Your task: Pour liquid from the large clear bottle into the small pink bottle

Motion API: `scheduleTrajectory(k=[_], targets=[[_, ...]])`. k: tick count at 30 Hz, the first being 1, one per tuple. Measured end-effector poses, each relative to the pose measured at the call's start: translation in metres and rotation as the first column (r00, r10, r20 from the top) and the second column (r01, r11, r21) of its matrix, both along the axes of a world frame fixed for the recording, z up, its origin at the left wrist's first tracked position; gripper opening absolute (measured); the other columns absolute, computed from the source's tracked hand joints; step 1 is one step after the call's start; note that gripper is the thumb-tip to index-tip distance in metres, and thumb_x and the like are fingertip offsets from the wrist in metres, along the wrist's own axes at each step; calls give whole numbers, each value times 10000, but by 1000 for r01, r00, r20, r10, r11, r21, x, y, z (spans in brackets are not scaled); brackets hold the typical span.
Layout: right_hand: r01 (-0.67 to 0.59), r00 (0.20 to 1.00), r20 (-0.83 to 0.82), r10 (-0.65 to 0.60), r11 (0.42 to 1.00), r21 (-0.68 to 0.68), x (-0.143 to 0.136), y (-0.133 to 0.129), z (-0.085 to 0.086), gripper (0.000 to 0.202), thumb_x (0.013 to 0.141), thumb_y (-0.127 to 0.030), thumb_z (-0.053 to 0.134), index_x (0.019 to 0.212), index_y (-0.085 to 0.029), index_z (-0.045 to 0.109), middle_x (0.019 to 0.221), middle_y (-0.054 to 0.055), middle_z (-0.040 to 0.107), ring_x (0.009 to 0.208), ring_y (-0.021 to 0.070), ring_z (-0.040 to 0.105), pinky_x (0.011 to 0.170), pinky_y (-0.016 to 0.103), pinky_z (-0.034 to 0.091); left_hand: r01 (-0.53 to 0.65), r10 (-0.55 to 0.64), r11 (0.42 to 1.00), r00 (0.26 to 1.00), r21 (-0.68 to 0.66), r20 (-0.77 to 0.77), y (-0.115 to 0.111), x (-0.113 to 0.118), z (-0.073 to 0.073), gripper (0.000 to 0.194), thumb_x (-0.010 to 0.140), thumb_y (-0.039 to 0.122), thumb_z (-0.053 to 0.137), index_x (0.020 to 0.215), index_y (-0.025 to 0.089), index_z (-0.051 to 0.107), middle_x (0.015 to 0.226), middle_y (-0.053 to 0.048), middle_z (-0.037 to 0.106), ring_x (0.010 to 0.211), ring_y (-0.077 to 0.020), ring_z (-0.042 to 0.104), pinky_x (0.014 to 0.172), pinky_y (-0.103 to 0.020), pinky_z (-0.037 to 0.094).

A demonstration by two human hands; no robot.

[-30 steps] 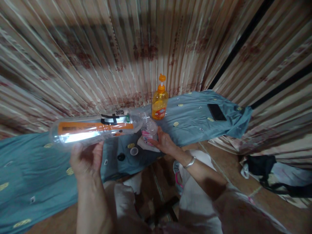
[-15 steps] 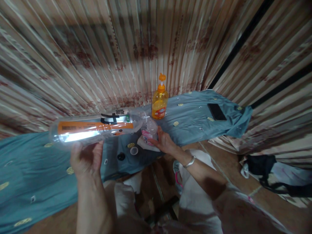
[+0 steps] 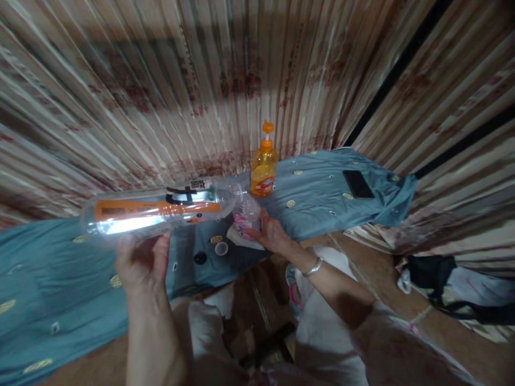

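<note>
My left hand [image 3: 142, 260] is closed on a large clear bottle [image 3: 156, 209] with an orange label, held on its side with the neck to the right. Its mouth is at the top of a smaller clear bottle [image 3: 246, 217] with a pink label, which my right hand [image 3: 270, 233] grips from the right. Under the small bottle lies a white cloth or paper [image 3: 237, 238]. A white cap [image 3: 221, 249] and a black cap [image 3: 200, 258] lie nearer to me. Whether liquid passes between the bottles cannot be made out.
An orange pump bottle [image 3: 264, 171] stands just behind the small bottle. A black phone [image 3: 358, 184] lies at the right on the blue-green cloth [image 3: 314, 187]. Pleated curtains [image 3: 241, 80] hang behind, and dark fabric [image 3: 430, 273] lies at the lower right.
</note>
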State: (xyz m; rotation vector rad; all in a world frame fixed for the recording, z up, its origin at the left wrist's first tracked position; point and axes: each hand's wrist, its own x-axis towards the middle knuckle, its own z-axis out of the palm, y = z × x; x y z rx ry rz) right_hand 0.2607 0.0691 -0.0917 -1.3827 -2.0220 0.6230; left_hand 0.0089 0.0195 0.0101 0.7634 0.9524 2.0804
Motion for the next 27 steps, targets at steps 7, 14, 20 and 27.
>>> scheduleTrajectory(k=[7, 14, 20, 27], targets=[[16, 999, 38, -15, 1000, -12, -2, -1, 5, 579, 864, -294, 775, 1346, -138, 495, 1033, 161, 762, 912, 316, 770, 780, 436, 631, -31, 31, 1000, 999, -2, 30, -1, 2, 1, 622, 490, 440, 896, 1068, 276, 731, 1017, -19, 784, 1166, -323, 681, 967, -456, 592], [26, 998, 50, -26, 1000, 4, -1, -2, 2, 536, 873, -283, 748, 1329, -166, 492, 984, 136, 763, 858, 308, 761, 739, 437, 618, -53, 54, 998, 998, -31, 36, 0, 3, 2, 616, 465, 447, 895, 1039, 283, 742, 1029, -20, 787, 1144, -322, 691, 873, -401, 621], [18, 997, 73, -18, 1000, 6, -1, -1, 1, 593, 861, -297, 768, 1352, -121, 485, 994, 173, 763, 884, 330, 758, 752, 452, 625, -12, 12, 1000, 1000, -14, 19, -1, 5, 4, 597, 503, 430, 887, 1066, 303, 737, 1027, -14, 781, 1135, -335, 698, 972, -491, 588], [6, 998, 64, -6, 1000, -12, -1, -1, 3, 577, 874, -313, 754, 1348, -133, 480, 1006, 160, 762, 901, 329, 759, 765, 456, 623, -38, 39, 999, 999, -32, 19, -1, 3, 3, 551, 497, 430, 875, 1013, 290, 744, 1008, -13, 786, 1153, -330, 689, 965, -470, 594]])
